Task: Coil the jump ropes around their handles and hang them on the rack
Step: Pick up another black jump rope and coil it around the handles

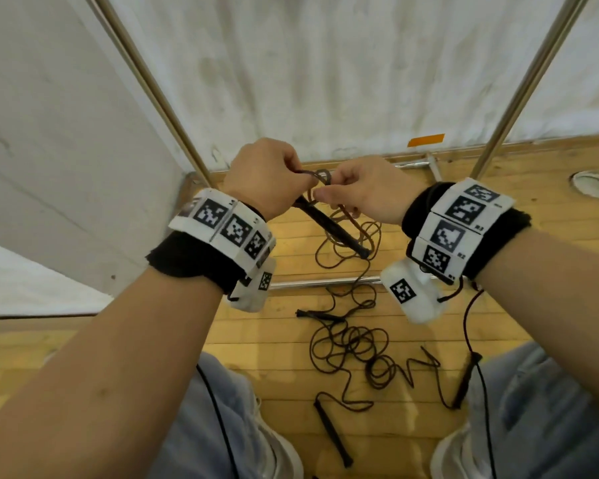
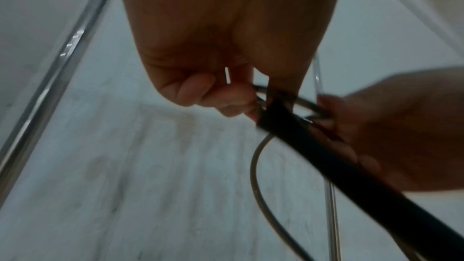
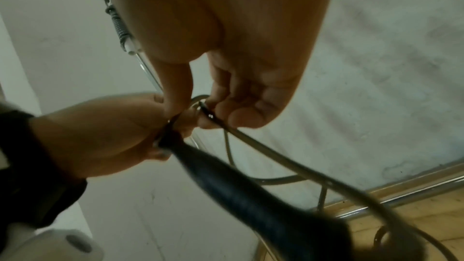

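Note:
In the head view both hands are raised in front of the rack. My left hand [image 1: 293,174] grips the top end of a black jump rope handle [image 1: 332,229], which slants down to the right. My right hand [image 1: 325,195] pinches a small loop of the brown cord [image 1: 320,174] right at that end. The rest of the cord [image 1: 353,257] hangs in loose loops to the floor. The left wrist view shows my left hand [image 2: 226,94] on the handle [image 2: 339,166]. In the right wrist view my right hand [image 3: 213,106] pinches the cord [image 3: 301,172] beside the handle [image 3: 251,192].
Tangled cord [image 1: 353,344] and three black handles [image 1: 332,433] lie on the wooden floor between my shoes. The rack's metal uprights [image 1: 153,88] rise left and right, and its base bar [image 1: 319,283] crosses the floor. White cloth hangs behind. A round floor fitting [image 1: 593,183] sits at the right.

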A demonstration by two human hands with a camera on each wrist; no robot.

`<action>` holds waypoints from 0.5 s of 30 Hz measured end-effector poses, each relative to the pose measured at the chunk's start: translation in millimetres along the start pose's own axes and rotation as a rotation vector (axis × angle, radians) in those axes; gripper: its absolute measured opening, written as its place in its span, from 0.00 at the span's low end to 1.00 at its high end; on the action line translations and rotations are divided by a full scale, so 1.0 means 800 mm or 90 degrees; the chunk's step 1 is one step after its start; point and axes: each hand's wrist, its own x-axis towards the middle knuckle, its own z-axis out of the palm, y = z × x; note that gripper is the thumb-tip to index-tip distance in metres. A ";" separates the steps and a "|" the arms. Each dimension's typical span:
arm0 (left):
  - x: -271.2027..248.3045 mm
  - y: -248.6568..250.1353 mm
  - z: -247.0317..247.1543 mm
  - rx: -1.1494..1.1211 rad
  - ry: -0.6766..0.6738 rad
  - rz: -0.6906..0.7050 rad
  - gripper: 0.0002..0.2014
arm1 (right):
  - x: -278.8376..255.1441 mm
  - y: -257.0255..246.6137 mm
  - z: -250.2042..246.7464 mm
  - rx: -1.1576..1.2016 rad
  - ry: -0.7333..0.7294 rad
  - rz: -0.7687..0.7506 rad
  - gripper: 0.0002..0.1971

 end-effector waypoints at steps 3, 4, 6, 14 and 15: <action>0.006 -0.009 -0.010 -0.060 -0.062 -0.065 0.14 | 0.001 -0.001 -0.013 -0.001 -0.061 -0.012 0.08; 0.007 -0.010 -0.012 -0.095 -0.086 -0.080 0.14 | 0.000 0.000 -0.018 0.006 -0.077 -0.012 0.06; 0.007 -0.009 -0.015 -0.164 -0.127 -0.098 0.13 | -0.001 0.002 -0.023 -0.007 -0.078 -0.003 0.06; 0.001 0.005 -0.009 -0.308 -0.120 -0.068 0.05 | -0.020 0.001 -0.023 0.022 -0.002 0.034 0.11; -0.001 0.009 -0.007 -0.333 -0.096 -0.063 0.05 | -0.021 -0.003 -0.027 0.068 0.011 0.041 0.10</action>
